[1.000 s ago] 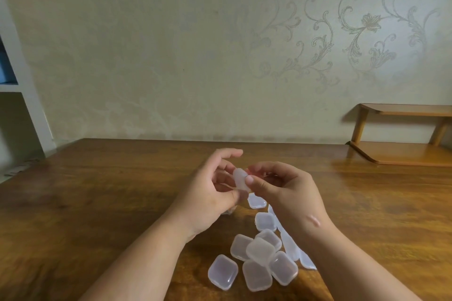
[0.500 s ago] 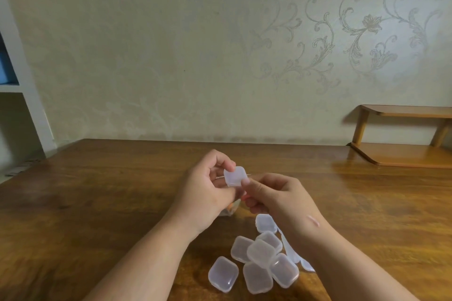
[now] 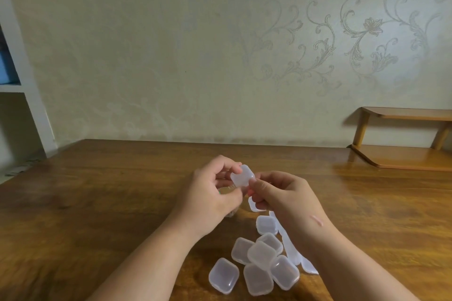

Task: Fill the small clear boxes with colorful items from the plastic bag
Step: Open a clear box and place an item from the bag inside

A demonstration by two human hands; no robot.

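Left hand (image 3: pixel 208 194), right hand (image 3: pixel 286 199): pinched box (image 3: pixel 242 175) from both sides. Turned it face-on since a second earlier. Kept pile (image 3: pixel 259 260) unmoved.

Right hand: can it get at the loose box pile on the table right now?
Probably yes, once freed: right hand pinches a small box together with the left hand; the pile lies uncovered beside its forearm.

One small clear box (image 3: pixel 242 175), frosted, rounded-square, lid looks shut, is held tilted above the desk (image 3: pixel 97 203), pinched between left hand (image 3: pixel 210 193) and right hand (image 3: pixel 286 198). A loose pile of boxes (image 3: pixel 260 266), same kind, all closed, lies near the desk's near edge, right of middle. One sits atop the others, and one lies flat just left of the pile.
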